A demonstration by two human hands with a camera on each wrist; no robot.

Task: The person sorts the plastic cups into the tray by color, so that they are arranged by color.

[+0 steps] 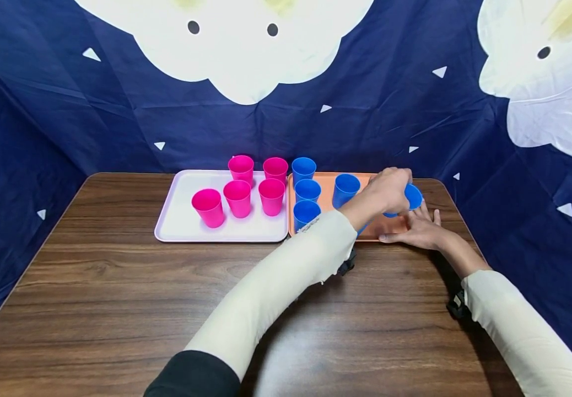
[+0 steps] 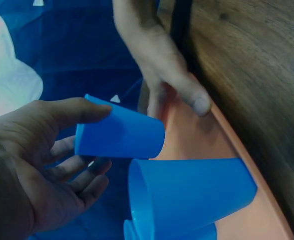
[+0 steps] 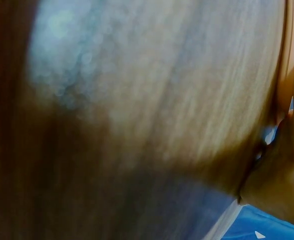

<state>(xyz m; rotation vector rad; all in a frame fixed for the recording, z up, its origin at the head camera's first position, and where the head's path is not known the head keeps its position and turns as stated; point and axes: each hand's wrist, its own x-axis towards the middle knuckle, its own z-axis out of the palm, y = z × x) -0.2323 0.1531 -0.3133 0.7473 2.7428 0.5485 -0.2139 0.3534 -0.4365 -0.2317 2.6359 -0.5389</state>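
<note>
My left hand (image 1: 387, 190) pinches a blue cup (image 2: 121, 132) near its rim, thumb on one side of the wall and fingers on the other, over the right end of the orange tray (image 1: 327, 181). In the left wrist view, another blue cup (image 2: 197, 192) stands on the tray close beside the held one. My right hand (image 1: 422, 227) rests at the tray's front right corner, its thumb along the front rim and its fingers extended by the right end. Several blue cups (image 1: 346, 187) stand upright on this tray, some partly hidden behind my left arm.
Left of the orange tray, edge to edge, lies a white tray (image 1: 182, 212) with several upright pink cups (image 1: 208, 208). Both trays lie along the back of the brown wooden table (image 1: 117, 286). A dark blue cloth (image 1: 167, 127) with white cloud prints hangs behind and beside it.
</note>
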